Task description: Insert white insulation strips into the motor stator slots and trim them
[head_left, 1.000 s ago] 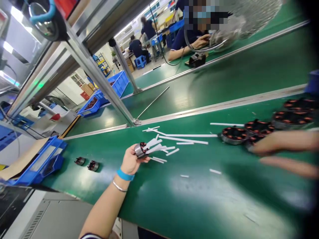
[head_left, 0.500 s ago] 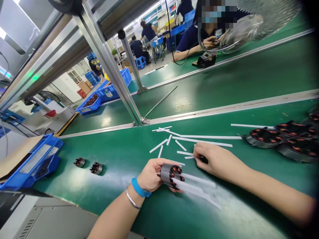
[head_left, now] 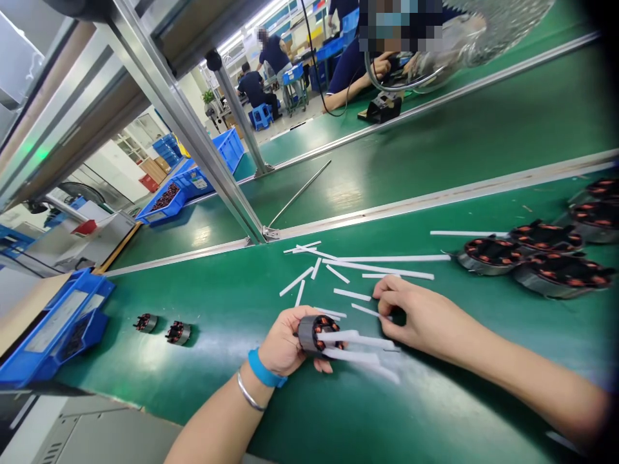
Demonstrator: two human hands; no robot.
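Observation:
My left hand (head_left: 285,341) is wrapped round a motor stator (head_left: 309,335), a dark ring with copper windings. Several white strips (head_left: 360,356) stick out of the stator's open side, pointing right and slightly blurred. To the right, my right hand (head_left: 411,306) is bent down at the table, its thumb and fingertips closed on the end of a thin white strip (head_left: 365,310). Just left of those fingers lies another short white strip (head_left: 352,294). More loose strips (head_left: 296,281), short and long, are scattered beyond both hands on the green tabletop (head_left: 217,290).
Two small stators (head_left: 178,332) stand at the left, near a blue bin (head_left: 91,309). Larger stators (head_left: 563,276) cluster at the right. A metal post (head_left: 193,122) rises behind the strips. Across the bench, a co-worker's hand (head_left: 382,67) is beside a clear fan-like guard (head_left: 503,32).
The view has shifted slightly. My right fingers have closed on a short strip and drawn it a little apart from its neighbours. My left hand still holds the stator, its strips swaying.

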